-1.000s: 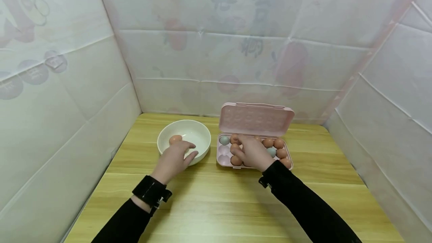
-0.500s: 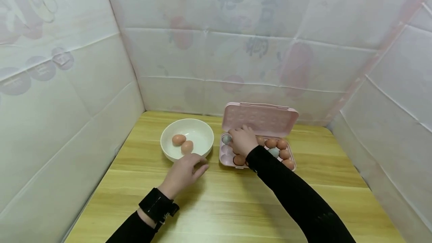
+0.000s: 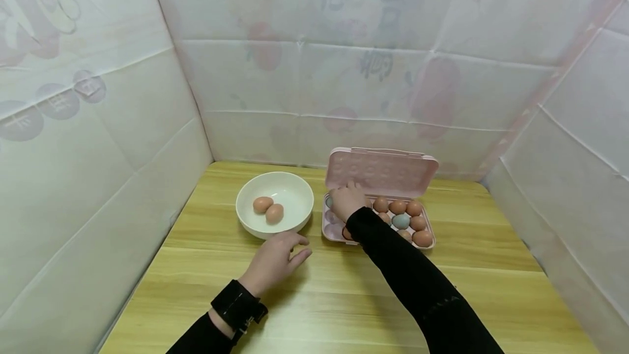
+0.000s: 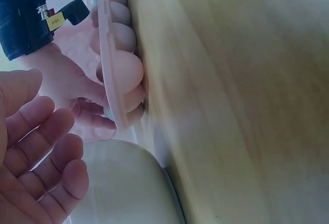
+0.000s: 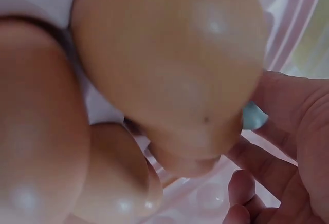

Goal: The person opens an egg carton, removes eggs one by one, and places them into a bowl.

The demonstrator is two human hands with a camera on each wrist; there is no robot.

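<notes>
My left hand (image 3: 276,258) is beside the front of the white bowl (image 3: 248,225), its fingers loosely bent and holding nothing. In the bowl lie two brown eggs, one at the left (image 3: 262,205) and one nearer the front (image 3: 274,213). My right hand (image 3: 348,201) reaches over the back left corner of the pink egg carton (image 3: 339,242). There, its thumb and fingers pinch a pale blue egg (image 5: 254,116) from both sides, and the hand hides most of this egg. In the left wrist view, the right hand's fingers bend down behind the carton rim.
Several brown eggs (image 3: 414,208) and another pale blue egg (image 3: 401,222) sit in the carton's cups. Its lid (image 3: 383,172) stands raised at the back. The wooden table (image 3: 324,305) is enclosed by hanging white sheets (image 3: 245,86) at the back and sides.
My left hand has drawn back from over the bowl to its front, uncovering a second brown egg. My right hand has moved left and back across the carton to the pale blue egg.
</notes>
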